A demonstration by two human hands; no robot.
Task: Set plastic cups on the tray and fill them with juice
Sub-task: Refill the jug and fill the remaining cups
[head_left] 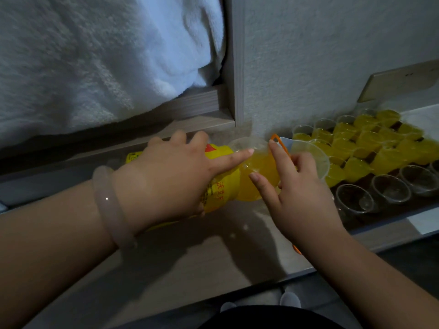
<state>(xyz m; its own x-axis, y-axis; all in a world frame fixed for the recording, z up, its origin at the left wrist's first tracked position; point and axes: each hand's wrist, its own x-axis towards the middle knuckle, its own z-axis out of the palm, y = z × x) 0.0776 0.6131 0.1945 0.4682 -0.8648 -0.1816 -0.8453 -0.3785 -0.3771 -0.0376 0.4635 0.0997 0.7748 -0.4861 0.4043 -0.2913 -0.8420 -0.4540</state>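
We look down on a pale wood-grain bench (213, 257) with two bare arms reaching in from the bottom of the frame. At centre, the left hand (171, 176) grips a juice bottle (221, 186) with a yellow label. The bottle is tipped onto its side, neck pointing right. The fingers curl over the bottle's body and the index finger lies straight along its shoulder. Yellow juice fills the neck. A pale bangle (109, 205) circles the left wrist.

Just right of centre, the right hand (301, 195) meets the bottle's neck. Its index and middle fingers stretch out against the neck, while the thumb hooks over the rim of a clear plastic jug (316, 157) with an orange strip at its edge. We cannot tell whether juice is flowing.

At the right edge a dark tray (392, 217) sits on the bench against the wall. It is crowded with small plastic cups: most are filled cups (356, 167) of yellow juice, packed closely together. Along the tray's near edge stands a row of empty cups (389, 188), clear and upright.

A white towel (95, 67) fills the upper left of the frame, and a textured grey wall (308, 55) fills the upper right.
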